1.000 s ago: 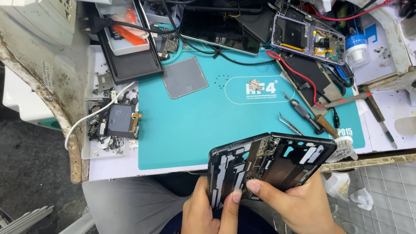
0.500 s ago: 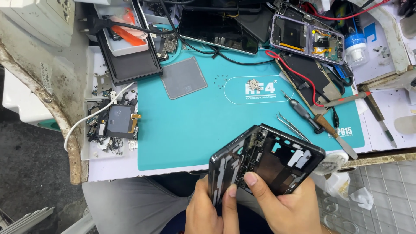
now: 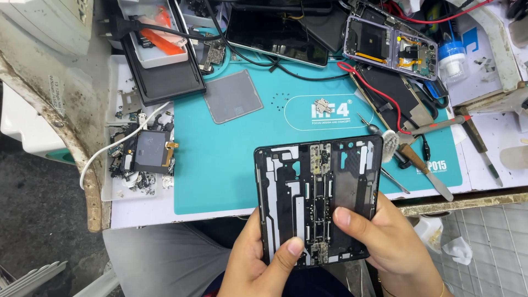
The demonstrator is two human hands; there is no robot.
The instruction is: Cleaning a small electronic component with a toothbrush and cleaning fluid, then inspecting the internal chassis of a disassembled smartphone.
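Far left of the fingers, a white cable (image 3: pixel 118 144) curls over the counter (image 3: pixel 137 212) edge, next to a small black module with a square grey pad (image 3: pixel 149 150) lying among loose screws and metal scraps. Above that, a black tray (image 3: pixel 165 77) holds a white insert with orange plastic pieces (image 3: pixel 155 34). Further right, up and left of the fingers, a grey square plate (image 3: pixel 232 97) lies on the teal work mat (image 3: pixel 220 159). Left hand (image 3: pixel 254 263) grips the lower left edge of the black opened phone frame (image 3: pixel 318 198), thumb pressed on its face near the bottom middle, other fingers hidden behind it so their spread can't be told. The frame is held flat toward the camera, just above the near edge of the counter, with its inner side up showing metal cutouts and a central hinge strip. Right hand (image 3: pixel 388 242) holds the lower right side, thumb (image 3: pixel 352 223) pressed on the face right of the hinge, remaining fingers tucked behind. Both hands pinch the frame between thumb and back fingers. Well above the fingers, a dark tablet screen (image 3: pixel 278 33) lies at the mat's top. Up and right, a purple opened phone (image 3: pixel 391 45) shows boards and yellow flex cables, with a red wire (image 3: pixel 379 91) running past. Just right of the frame's top corner sit a small brush head (image 3: pixel 389 144), tweezers (image 3: pixel 394 180), and a wooden-handled spatula (image 3: pixel 426 171). Far right, a white bottle with a blue cap (image 3: pixel 452 59).
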